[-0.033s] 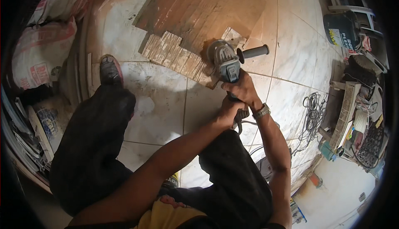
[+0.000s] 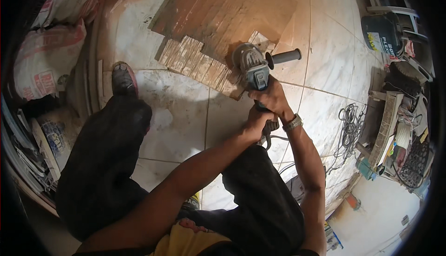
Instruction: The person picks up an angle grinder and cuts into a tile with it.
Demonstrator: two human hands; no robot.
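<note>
Both my hands are closed around the body of an angle grinder [image 2: 257, 77]. My right hand [image 2: 272, 99], with a watch on its wrist, grips it just behind the switch. Closer to me, my left hand [image 2: 258, 123] wraps round the rear end by the cord. A black side handle [image 2: 287, 56] sticks out to the right, with no hand on it. The grinder's disc end is over the lower right part of a worn wooden board [image 2: 223, 14] lying on the floor. Pale, splintered layers show along the board's near edge. Whether the disc touches the wood I cannot tell.
Filled sacks [image 2: 49, 58] stand at the left. My shoe [image 2: 124, 79] is on the tiled floor [image 2: 174, 98] near the board. A coiled black cable [image 2: 348, 128] lies at the right, by a wooden bench [image 2: 385, 126] and a dark bucket [image 2: 383, 33].
The grinder and my hands have shifted very slightly away from me. Both hands keep their grip, and the board has not moved.
</note>
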